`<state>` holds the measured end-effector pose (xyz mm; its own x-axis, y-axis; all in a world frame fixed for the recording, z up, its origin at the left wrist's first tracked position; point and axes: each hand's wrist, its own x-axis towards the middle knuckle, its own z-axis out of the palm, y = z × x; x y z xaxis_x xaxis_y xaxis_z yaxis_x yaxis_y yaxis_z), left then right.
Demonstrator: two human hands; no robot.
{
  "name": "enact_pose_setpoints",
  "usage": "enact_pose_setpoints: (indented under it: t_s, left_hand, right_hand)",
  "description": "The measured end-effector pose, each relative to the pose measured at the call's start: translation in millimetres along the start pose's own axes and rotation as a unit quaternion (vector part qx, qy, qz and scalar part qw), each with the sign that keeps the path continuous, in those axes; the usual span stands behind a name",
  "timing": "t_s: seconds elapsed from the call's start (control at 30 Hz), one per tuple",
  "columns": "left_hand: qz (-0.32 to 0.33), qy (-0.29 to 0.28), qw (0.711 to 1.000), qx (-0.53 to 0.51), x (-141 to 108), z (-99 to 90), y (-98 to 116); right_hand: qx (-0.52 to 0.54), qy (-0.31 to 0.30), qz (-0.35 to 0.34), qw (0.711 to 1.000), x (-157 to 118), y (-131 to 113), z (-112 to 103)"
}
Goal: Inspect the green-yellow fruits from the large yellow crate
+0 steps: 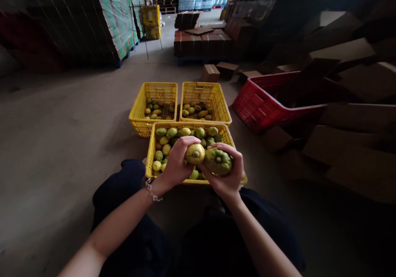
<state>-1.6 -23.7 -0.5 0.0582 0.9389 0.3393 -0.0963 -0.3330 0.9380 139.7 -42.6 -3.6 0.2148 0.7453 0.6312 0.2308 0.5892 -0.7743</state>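
My left hand (pixel 178 160) is wrapped round a yellow fruit (pixel 194 154) with its stem end towards me. My right hand (pixel 230 174) grips a larger green ribbed fruit (pixel 218 160) close beside it. Both are held over the near yellow crate (pixel 150 153), which contains several green and yellow fruits (pixel 166 149), some hidden by my hands. Behind it stand a left yellow crate (pixel 137 111) and a right yellow crate (pixel 223 105), each with fewer fruits at the bottom.
A red crate (pixel 256 103) stands to the right among cardboard pieces (pixel 340 145). Small boxes (pixel 210 73) lie beyond the yellow crates. Farther back are stacked brown cartons (pixel 201 43), a wrapped green stack (pixel 114 17) and yellow crates (pixel 151 21).
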Motion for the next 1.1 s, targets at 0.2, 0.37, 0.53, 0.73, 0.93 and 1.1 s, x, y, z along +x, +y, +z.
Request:
enact_pose_setpoints:
  t_s: [0.2,0.37,0.53,0.73,0.93,1.1]
  left_hand:
    - [0.049,-0.006,0.997,0.058,0.2,-1.5,0.1]
    - [0.16,-0.023,0.973,0.166,3.5,-5.1,-9.6]
    - [0.203,-0.01,0.953,0.226,6.2,-8.7,-14.2]
    - [0.209,-0.013,0.948,0.238,5.9,-9.4,-10.8]
    - [0.207,-0.018,0.949,0.236,6.3,-9.0,-9.3]
    - [0.206,-0.018,0.951,0.231,6.3,-9.0,-8.8]
  right_hand:
    - [0.005,-0.008,0.001,1.0,-0.9,4.6,-0.3]
    - [0.008,-0.061,0.017,0.998,2.3,15.1,-4.6]
    - [0.005,-0.075,-0.005,0.997,3.3,21.7,-4.1]
    - [0.013,-0.073,0.014,0.997,2.4,21.1,-0.4]
    - [0.047,-0.076,0.067,0.994,3.2,17.2,1.0]
    - [0.091,-0.078,0.122,0.985,2.5,16.3,1.2]
